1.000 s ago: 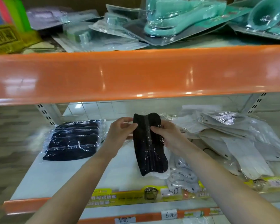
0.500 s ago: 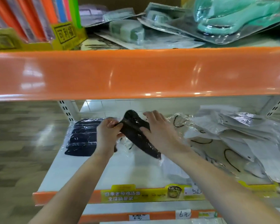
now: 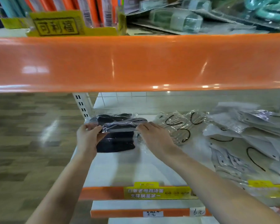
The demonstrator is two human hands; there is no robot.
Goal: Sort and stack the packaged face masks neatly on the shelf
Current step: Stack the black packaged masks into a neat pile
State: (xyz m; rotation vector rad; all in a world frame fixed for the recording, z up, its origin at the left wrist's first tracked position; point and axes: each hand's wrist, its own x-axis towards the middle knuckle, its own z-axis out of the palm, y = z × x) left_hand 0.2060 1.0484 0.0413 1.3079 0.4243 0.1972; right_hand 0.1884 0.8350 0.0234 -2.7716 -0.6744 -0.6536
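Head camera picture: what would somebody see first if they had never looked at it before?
Probably the big shiny orange shelf edge stretching across the top half. Just below it, the left hand and right hand hold a wrapped black mask pack over the black mask stack at the shelf's left end. To the right lies a messy heap of white mask packs.

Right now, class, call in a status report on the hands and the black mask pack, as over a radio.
Left hand grips black mask pack; right hand holds its other end. Pack over black stack. White masks heaped right, apart.
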